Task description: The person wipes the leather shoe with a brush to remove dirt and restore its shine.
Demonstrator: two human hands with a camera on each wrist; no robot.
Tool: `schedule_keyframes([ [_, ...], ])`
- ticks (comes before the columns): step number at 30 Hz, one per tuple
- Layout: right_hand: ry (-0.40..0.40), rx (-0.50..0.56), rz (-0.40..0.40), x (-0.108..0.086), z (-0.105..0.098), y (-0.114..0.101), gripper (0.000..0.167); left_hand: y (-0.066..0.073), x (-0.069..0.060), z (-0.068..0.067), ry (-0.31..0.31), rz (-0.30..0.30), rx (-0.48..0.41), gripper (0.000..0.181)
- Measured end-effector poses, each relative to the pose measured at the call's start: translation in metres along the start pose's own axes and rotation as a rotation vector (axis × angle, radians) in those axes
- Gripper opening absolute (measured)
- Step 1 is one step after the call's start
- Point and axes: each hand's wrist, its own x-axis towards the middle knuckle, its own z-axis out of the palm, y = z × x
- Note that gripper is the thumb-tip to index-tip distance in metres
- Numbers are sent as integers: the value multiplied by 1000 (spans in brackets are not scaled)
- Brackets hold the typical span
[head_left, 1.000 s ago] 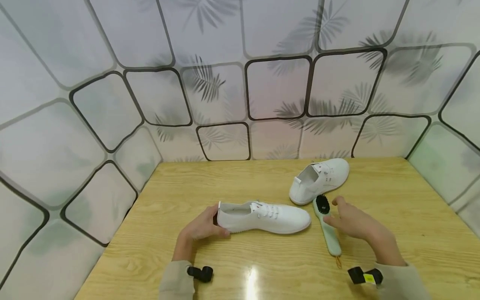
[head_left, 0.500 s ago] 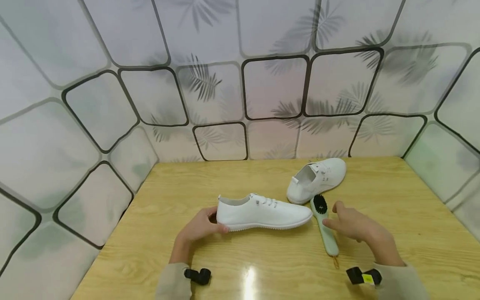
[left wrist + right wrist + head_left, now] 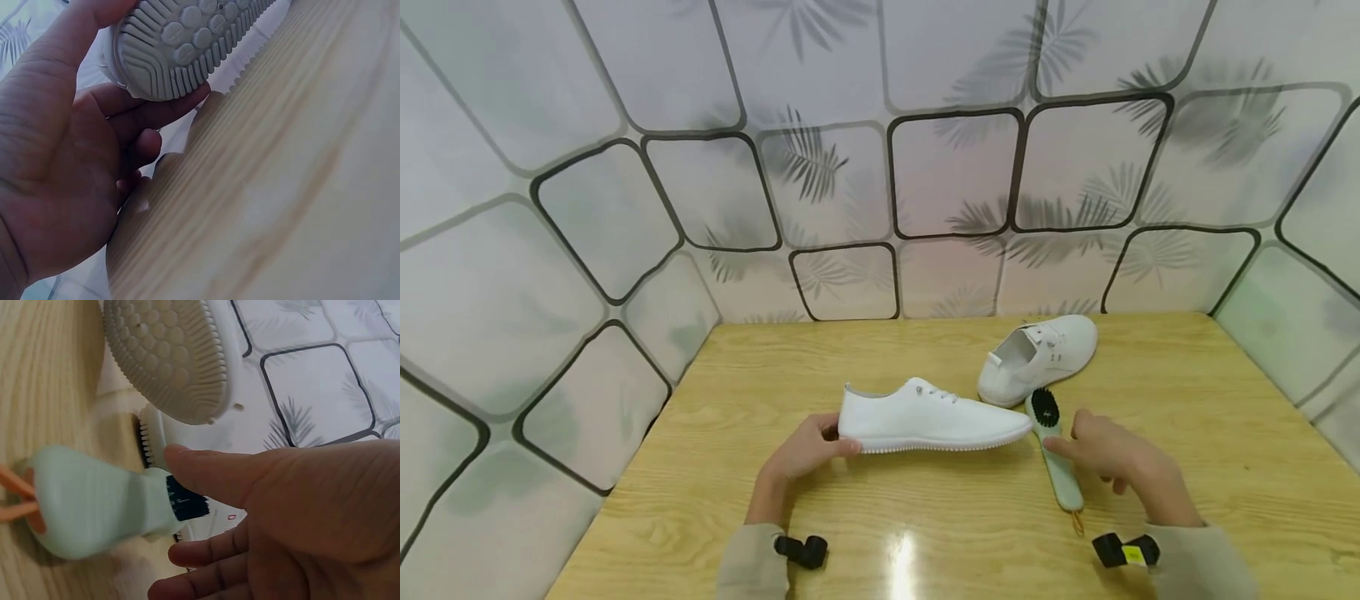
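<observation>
In the head view, my left hand [image 3: 808, 450] holds a white lace-up shoe [image 3: 932, 421] by its heel, thumb on the near side. The shoe hangs a little above the table, toe to the right; its studded sole [image 3: 187, 37] shows in the left wrist view. My right hand [image 3: 1108, 450] is beside a pale green shoe brush [image 3: 1060, 479] with black bristles. In the right wrist view, the thumb and fingers of that hand [image 3: 312, 506] are spread apart near the brush [image 3: 94, 500], gripping nothing. Whether the thumb touches the handle, I cannot tell.
A second white shoe [image 3: 1052, 358] stands at the back right, just beyond the brush head. An orange cord loop [image 3: 1078, 523] hangs off the brush handle. Patterned panels [image 3: 955, 179] rise behind the wooden table [image 3: 760, 358] and at its sides.
My left hand has tilted and lifted the shoe, so its side and sole edge now face me and its opening is hidden. The right hand has shifted slightly; the brush lies as before.
</observation>
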Motion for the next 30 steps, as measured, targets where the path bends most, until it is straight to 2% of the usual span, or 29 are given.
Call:
schedule_keyframes([
  [4,29,-19,-19,4,9,-3,47,0,2,5,5,-1,15,41],
  [8,68,-43,-49,7,11,-7,51,10,6,14,5,-2,9,44],
  [11,91,-52,-77,9,12,-6,47,16,10,19,23,-21,19,46],
  [17,88,-3,-90,10,13,-1,41,19,16,26,38,-51,34,51],
  [23,56,46,-78,6,10,8,42,15,18,27,24,-51,50,50],
  [30,-68,32,-112,1,0,22,35,8,14,28,15,-58,50,51],
])
